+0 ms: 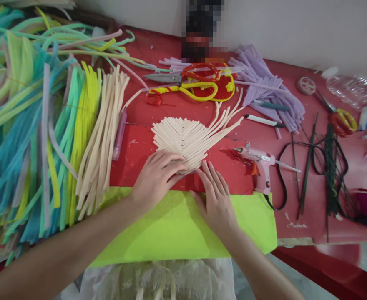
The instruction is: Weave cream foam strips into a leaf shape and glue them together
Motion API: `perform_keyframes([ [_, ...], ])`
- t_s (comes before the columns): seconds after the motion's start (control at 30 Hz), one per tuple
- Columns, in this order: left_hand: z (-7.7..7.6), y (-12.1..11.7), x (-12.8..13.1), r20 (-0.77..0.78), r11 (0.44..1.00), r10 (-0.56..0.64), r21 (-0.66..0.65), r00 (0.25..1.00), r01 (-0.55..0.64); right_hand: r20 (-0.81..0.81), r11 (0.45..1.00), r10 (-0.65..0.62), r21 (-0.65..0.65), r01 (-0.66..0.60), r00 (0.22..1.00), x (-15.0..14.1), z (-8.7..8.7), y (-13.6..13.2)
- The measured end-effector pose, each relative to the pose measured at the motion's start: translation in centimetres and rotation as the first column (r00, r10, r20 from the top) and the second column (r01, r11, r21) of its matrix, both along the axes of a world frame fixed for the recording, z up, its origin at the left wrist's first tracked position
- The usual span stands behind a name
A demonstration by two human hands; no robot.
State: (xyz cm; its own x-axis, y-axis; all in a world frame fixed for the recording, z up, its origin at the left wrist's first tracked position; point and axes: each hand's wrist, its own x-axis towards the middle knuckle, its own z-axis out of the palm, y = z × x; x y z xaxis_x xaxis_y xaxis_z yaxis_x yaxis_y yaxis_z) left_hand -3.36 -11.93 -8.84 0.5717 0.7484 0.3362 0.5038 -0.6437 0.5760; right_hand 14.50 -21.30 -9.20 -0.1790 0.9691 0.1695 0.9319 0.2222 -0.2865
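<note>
A cream leaf-shaped piece of pipe cleaners (179, 135) lies flat, its strips meeting in a V along a middle seam. Several long loose ends fan out from it to the upper right. My left hand (158, 173) rests over its lower left edge, fingers bent and closed together on the strips near the tip. Close to the lower right edge, my right hand (214, 193) lies with fingers stretched and apart, fingertips by the strips. Right of it a pink glue gun (261, 164) lies on its side, a clear glue stick in its back.
Bundles of coloured pipe cleaners (42, 125) and cream ones (102, 137) fill the left. Behind lie scissors (189, 81), lilac pipe cleaners (265, 87) and a white pen (263, 121). Dark stems (329, 162), red-yellow scissors (343, 121) and a plastic bottle (352, 89) are at right.
</note>
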Motion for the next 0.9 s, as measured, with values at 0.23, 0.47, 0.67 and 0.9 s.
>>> perform_keyframes([
  [0.23, 0.18, 0.02, 0.08, -0.007, 0.999, 0.003, 0.038, 1.000, -0.003, 0.003, 1.000, 0.004, -0.001, -0.004, 1.000, -0.05, -0.10, 0.07],
  [0.47, 0.12, 0.03, 0.01, -0.028, 0.998, 0.001, 0.058, 1.000, 0.000, -0.047, 1.000, -0.020, -0.009, 0.020, 0.999, -0.06, -0.16, 0.08],
  [0.67, 0.15, 0.00, 0.04, -0.006, 0.997, 0.006, 0.071, 1.000, -0.006, -0.057, 1.000, -0.028, -0.003, 0.028, 0.998, -0.07, -0.12, 0.11],
  [0.9, 0.16, 0.07, -0.03, -0.021, 0.998, -0.002, 0.067, 1.000, 0.003, -0.046, 0.997, -0.071, -0.022, 0.070, 0.996, -0.11, 0.02, 0.33],
])
